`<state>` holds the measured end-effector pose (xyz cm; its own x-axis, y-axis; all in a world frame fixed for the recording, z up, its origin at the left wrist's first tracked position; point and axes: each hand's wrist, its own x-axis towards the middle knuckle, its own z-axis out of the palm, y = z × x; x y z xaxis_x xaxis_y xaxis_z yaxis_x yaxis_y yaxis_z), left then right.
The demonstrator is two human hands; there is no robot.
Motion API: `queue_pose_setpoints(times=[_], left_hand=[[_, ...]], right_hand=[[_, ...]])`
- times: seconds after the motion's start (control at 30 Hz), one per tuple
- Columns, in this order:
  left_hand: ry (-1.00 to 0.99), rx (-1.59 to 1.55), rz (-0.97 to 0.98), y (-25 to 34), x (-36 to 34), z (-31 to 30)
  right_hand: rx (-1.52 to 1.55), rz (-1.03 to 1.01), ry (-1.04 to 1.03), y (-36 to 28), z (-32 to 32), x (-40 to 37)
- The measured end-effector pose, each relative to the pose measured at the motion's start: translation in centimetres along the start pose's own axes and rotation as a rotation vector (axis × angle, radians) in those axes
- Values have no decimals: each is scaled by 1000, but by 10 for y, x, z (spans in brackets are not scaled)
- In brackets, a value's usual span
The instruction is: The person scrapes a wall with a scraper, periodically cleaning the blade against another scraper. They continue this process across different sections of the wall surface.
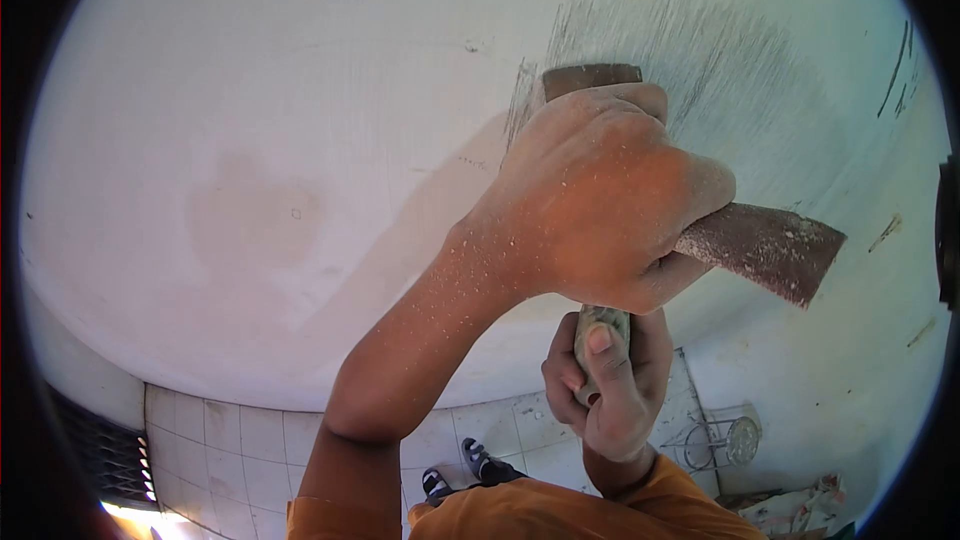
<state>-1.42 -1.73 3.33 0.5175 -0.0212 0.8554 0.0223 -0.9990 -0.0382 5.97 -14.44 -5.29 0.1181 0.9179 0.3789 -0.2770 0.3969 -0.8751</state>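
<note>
The left hand (610, 200) has its grip clenched around a brown, dusty strip (775, 248), whose rough end sticks out to the right, in front of the pale wall (350, 70). Just below it, the grip of the right hand (622, 402) is closed on a greenish handle (606, 316), whose upper part is hidden. Beyond the left knuckles, the wall carries a patch of dark scratches (700, 50).

A dark grille (100, 448) fills the lower left; tiled floor (222, 460) spans the bottom; lower right, a round stand (742, 440) and crumpled sheeting (795, 513).
</note>
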Motion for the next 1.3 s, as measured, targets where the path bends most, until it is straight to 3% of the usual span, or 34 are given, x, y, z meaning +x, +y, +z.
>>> queue_pose_setpoints(times=[0.17, 0.27, 0.3, 0.43, 0.53, 0.63, 0.97, 1.07, 1.1, 1.3], left_hand=[[-154, -55, -118, 6, -26, 11], [27, 13, -16, 1, 2, 1], [-65, 48, -87, 6, 6, -6], [-136, -15, -132, 7, -16, 6], [64, 77, -10, 0, 11, -7], [-41, 38, -62, 2, 2, -3], [-62, 92, -102, 5, 7, -5], [210, 223, 70, -6, 26, -5], [63, 135, -26, -1, 39, -17], [-58, 103, -63, 3, 18, -6]], right_hand=[[-23, 32, 30, 14, -4, -10], [28, 11, -11, 0, -6, 0], [32, 21, -24, -3, -6, 1], [29, 29, -22, 4, -6, -3], [26, 7, -8, -9, 1, 9], [49, 73, -23, -17, 0, 9], [11, 89, 41, -27, 0, 11], [-13, 54, 21, -41, 4, 19], [1, 54, -13, -52, 6, 23], [-20, 115, 90, -40, 4, 11]])
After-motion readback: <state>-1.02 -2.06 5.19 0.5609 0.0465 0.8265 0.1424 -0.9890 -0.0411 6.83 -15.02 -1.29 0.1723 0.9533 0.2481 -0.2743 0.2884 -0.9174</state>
